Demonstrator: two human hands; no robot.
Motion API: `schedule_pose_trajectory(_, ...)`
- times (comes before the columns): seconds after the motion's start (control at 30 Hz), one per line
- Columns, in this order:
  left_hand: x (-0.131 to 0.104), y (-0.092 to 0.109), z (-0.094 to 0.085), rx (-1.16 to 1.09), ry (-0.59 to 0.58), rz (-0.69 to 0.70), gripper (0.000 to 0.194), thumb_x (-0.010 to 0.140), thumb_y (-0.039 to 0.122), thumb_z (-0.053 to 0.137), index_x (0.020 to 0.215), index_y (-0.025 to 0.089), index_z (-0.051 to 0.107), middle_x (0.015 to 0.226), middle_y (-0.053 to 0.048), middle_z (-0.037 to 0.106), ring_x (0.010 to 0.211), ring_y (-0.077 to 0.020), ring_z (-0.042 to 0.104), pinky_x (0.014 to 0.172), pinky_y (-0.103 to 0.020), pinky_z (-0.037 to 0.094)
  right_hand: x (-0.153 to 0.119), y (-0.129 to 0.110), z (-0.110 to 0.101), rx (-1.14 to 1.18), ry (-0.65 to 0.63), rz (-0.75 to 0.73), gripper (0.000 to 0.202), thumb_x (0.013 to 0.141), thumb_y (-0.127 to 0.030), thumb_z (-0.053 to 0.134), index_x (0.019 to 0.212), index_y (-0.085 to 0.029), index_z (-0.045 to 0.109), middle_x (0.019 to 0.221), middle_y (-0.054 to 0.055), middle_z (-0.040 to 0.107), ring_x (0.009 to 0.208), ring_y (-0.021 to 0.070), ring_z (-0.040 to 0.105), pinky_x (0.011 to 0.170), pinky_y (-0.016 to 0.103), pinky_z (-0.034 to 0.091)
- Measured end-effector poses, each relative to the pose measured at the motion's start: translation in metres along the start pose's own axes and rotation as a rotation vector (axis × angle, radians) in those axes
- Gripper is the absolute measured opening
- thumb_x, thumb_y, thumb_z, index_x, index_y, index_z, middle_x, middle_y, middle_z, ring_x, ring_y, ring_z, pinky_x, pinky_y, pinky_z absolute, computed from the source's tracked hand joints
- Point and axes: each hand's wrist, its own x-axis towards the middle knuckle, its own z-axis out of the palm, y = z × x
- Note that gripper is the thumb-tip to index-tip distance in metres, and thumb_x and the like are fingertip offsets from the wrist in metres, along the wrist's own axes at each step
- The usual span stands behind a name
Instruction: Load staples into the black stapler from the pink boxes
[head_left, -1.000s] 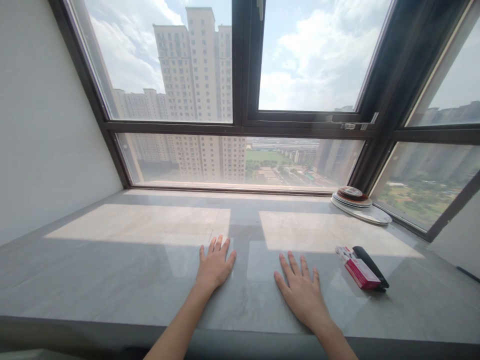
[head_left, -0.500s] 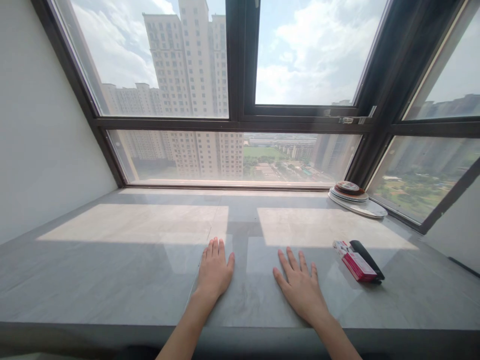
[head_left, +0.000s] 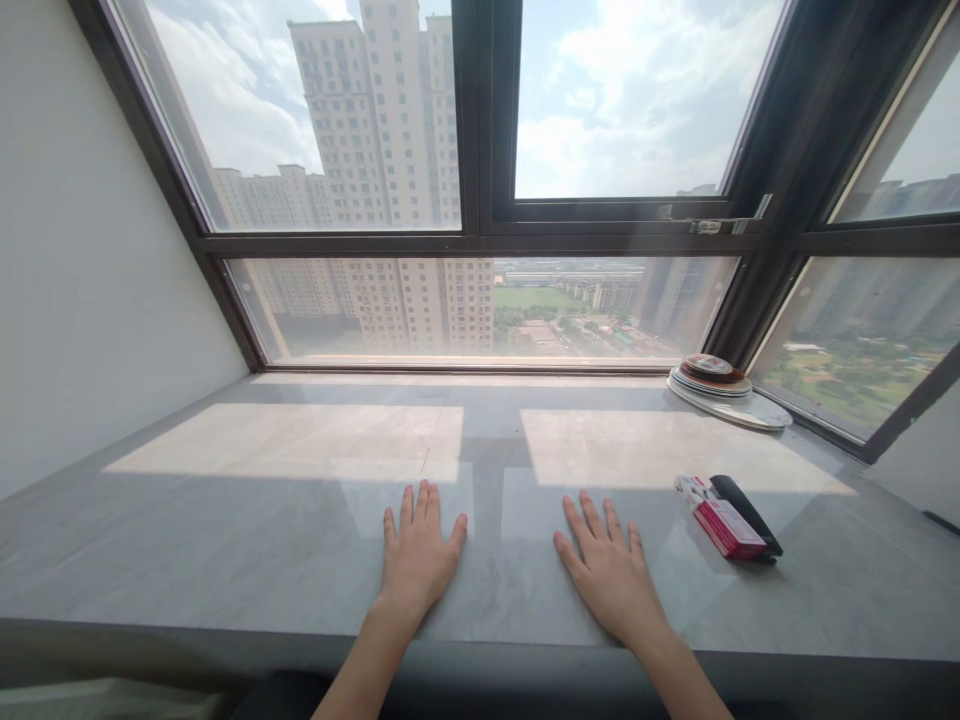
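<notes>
My left hand point(head_left: 421, 550) lies palm down on the grey stone windowsill point(head_left: 247, 560), its fingers spread and pointing toward the window. Palm down as well, my right hand point(head_left: 606, 570) rests on the same ledge with fingers apart. Neither hand holds anything. To the right of my right hand, and apart from it, lies a pink and white box point(head_left: 727, 525). A black case point(head_left: 750, 515) sits against the box's far right side; I cannot make out its kind.
A stack of round plates or discs point(head_left: 716, 380) lies on a flat white oval piece point(head_left: 765, 412) in the far right corner. The dark window frame point(head_left: 480, 243) borders the ledge at the back. A white wall point(head_left: 90, 300) stands at left.
The fingers of my left hand have spread wider. My right hand stays flat on the ledge. The whole view has shifted and tilted slightly.
</notes>
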Motion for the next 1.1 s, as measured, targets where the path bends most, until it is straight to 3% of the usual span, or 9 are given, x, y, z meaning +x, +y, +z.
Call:
schedule_pose_trajectory(0.2,0.028,-0.011,0.0,-0.035,-0.058,-0.004,0.069,0.099,0.058,0.027,0.154,0.017,0.036,0.165,-0.01,0.023,0.154,-0.0323,0.009,0.118,-0.065,0.009,-0.001,0.0,-0.001,-0.013,0.003,0.0,0.063,0.101,-0.056,0.029,0.159,-0.03,0.029,0.166,0.002,0.02,0.152,0.0355,0.009,0.119,0.062,0.007)
schedule_pose_trajectory(0.47,0.013,-0.006,0.0,-0.034,-0.032,-0.009,0.069,0.099,0.053,0.029,0.154,0.012,0.035,0.163,-0.016,0.024,0.153,-0.0305,0.016,0.121,-0.054,0.013,0.001,0.002,0.003,-0.031,0.0,-0.004,0.063,0.101,-0.056,0.029,0.158,-0.031,0.03,0.165,0.002,0.021,0.152,0.0353,0.011,0.119,0.061,0.009)
schedule_pose_trajectory(0.7,-0.002,-0.002,-0.004,0.014,-0.016,0.01,0.067,0.1,0.05,0.03,0.153,0.009,0.036,0.162,-0.017,0.025,0.153,-0.0305,0.018,0.121,-0.054,0.015,-0.001,0.002,0.004,-0.03,0.009,-0.01,0.063,0.101,-0.055,0.029,0.159,-0.031,0.029,0.166,0.003,0.02,0.152,0.0354,0.01,0.118,0.062,0.009)
schedule_pose_trajectory(0.93,0.013,-0.007,-0.006,0.033,-0.014,0.041,0.057,0.1,0.036,0.025,0.152,0.017,0.039,0.163,-0.011,0.025,0.152,-0.0285,0.02,0.118,-0.067,0.004,-0.003,0.0,-0.001,-0.023,-0.012,-0.002,0.062,0.102,-0.055,0.029,0.159,-0.03,0.029,0.166,0.002,0.019,0.152,0.035,0.01,0.119,0.061,0.009)
schedule_pose_trajectory(1.1,0.023,-0.006,-0.002,0.006,-0.023,0.02,0.06,0.1,0.037,0.025,0.153,0.011,0.035,0.163,-0.015,0.026,0.153,-0.0279,0.019,0.12,-0.062,0.007,-0.002,0.001,-0.003,-0.013,-0.036,0.012,0.062,0.101,-0.055,0.03,0.158,-0.031,0.03,0.166,0.002,0.019,0.152,0.0351,0.009,0.119,0.061,0.008)
